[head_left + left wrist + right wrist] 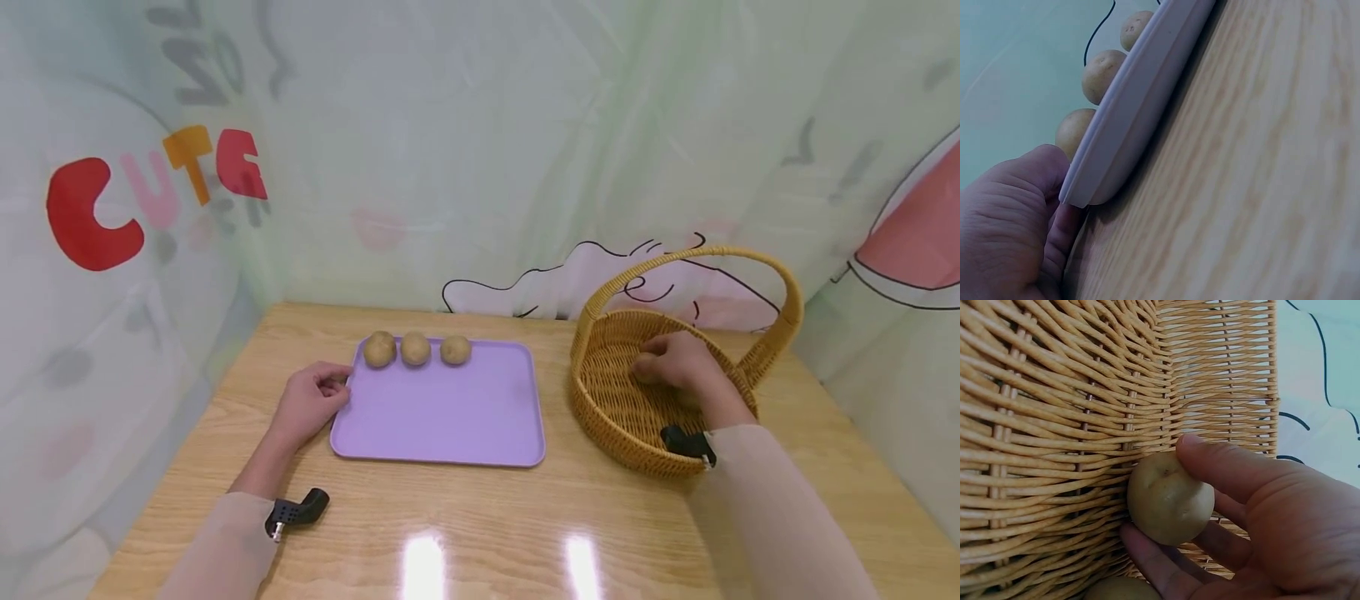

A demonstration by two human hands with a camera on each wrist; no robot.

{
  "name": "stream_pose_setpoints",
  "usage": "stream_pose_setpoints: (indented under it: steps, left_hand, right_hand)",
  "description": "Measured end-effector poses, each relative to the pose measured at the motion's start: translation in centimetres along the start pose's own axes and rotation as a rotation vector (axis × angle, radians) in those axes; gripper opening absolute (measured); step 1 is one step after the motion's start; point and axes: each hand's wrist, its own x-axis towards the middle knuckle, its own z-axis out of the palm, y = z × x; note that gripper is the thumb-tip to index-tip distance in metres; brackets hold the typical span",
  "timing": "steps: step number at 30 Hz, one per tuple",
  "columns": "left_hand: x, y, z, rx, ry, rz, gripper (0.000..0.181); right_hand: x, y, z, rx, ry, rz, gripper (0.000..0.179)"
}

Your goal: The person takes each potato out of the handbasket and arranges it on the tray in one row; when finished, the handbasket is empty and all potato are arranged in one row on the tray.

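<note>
My left hand (311, 404) pinches the left edge of a purple tray (442, 417), thumb at the rim and fingers beneath it in the left wrist view. Three potatoes stand in a row along the tray's back edge: a left one (379, 349), a middle one (415, 349) and a right one (455, 350). Inside the wicker basket (600, 421), my right hand (684, 362) holds a potato (1169, 500) between thumb and fingers, close to the woven bottom. Below those fingers, part of another potato (1122, 589) shows in the right wrist view.
The basket's tall handle (705, 252) arches over the right arm. Tray and basket stand apart on a wooden table (480, 517). A printed curtain (450, 167) hangs right behind the table's back edge and along its sides.
</note>
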Motion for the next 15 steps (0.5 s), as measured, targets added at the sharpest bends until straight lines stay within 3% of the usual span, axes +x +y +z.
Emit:
stream_pose_setpoints:
  steps: [6, 15]
  left_hand:
    - [0.1, -0.15, 0.13, -0.015, 0.009, 0.004, 0.028]
    - [0.02, -0.27, 0.16, -0.011, 0.01, -0.009, 0.028]
  right_hand:
    - [0.09, 0.23, -0.04, -0.031, 0.016, -0.028, 0.057]
    - [0.38, 0.45, 0.16, 0.012, -0.001, -0.023, 0.057]
